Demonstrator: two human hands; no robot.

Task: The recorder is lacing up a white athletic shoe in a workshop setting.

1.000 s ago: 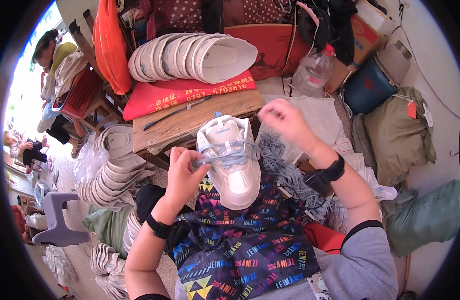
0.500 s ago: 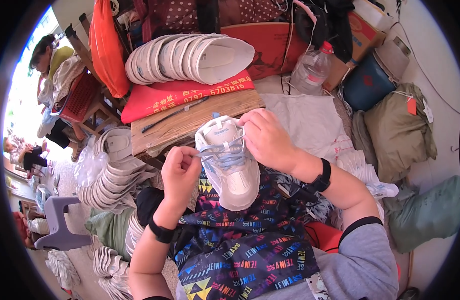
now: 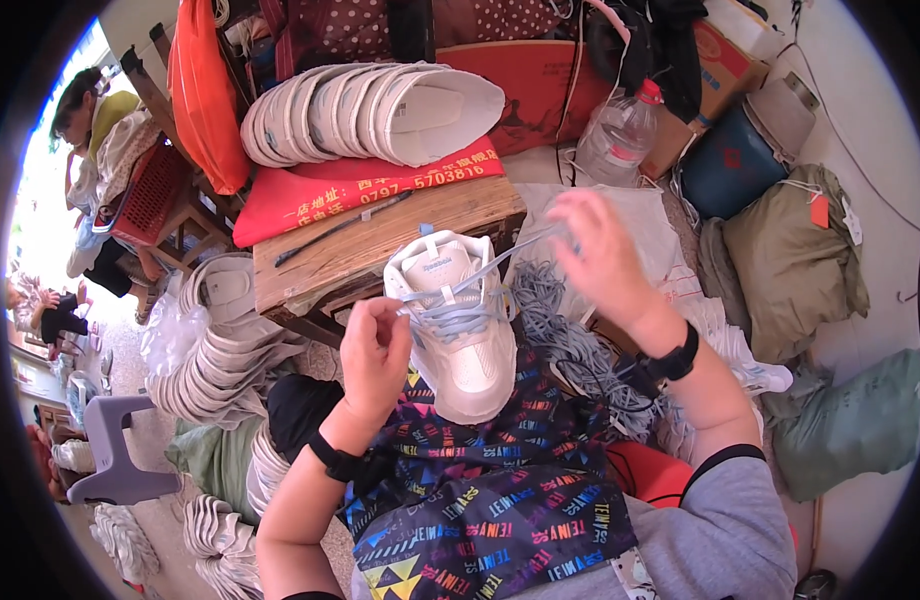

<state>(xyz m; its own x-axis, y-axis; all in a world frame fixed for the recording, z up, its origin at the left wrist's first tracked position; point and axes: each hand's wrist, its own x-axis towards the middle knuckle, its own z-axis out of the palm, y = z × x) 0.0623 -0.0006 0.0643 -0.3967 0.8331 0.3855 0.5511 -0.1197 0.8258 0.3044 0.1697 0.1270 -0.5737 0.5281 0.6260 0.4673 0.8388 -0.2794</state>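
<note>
A white sneaker (image 3: pixel 472 372) rests upright in front of me, toe toward me, against the edge of a low wooden stand (image 3: pixel 380 245). Pale blue lace (image 3: pixel 497 262) crosses its tongue through the eyelets, and one length stretches taut up to the right. My right hand (image 3: pixel 605 262), slightly blurred, is closed on that length, raised beyond the shoe's right side. At the left eyelet edge my left hand (image 3: pixel 372 350) pinches, thumb and forefinger together, at the other part of the lace. Its other fingers are curled.
Nested white shoe uppers (image 3: pixel 325 115) lie on a red cloth (image 3: pixel 270 205) on the stand, near a thin dark tool (image 3: pixel 330 235). Loose blue laces (image 3: pixel 555 315) heap at my right. More uppers (image 3: pixel 210 370), a grey plastic stool (image 3: pixel 115 440) and a bottle (image 3: pixel 620 135) stand around.
My right hand has moved right and away from the shoe, drawing the lace out into a straight line. My left hand stays by the left eyelets, shifted slightly right.
</note>
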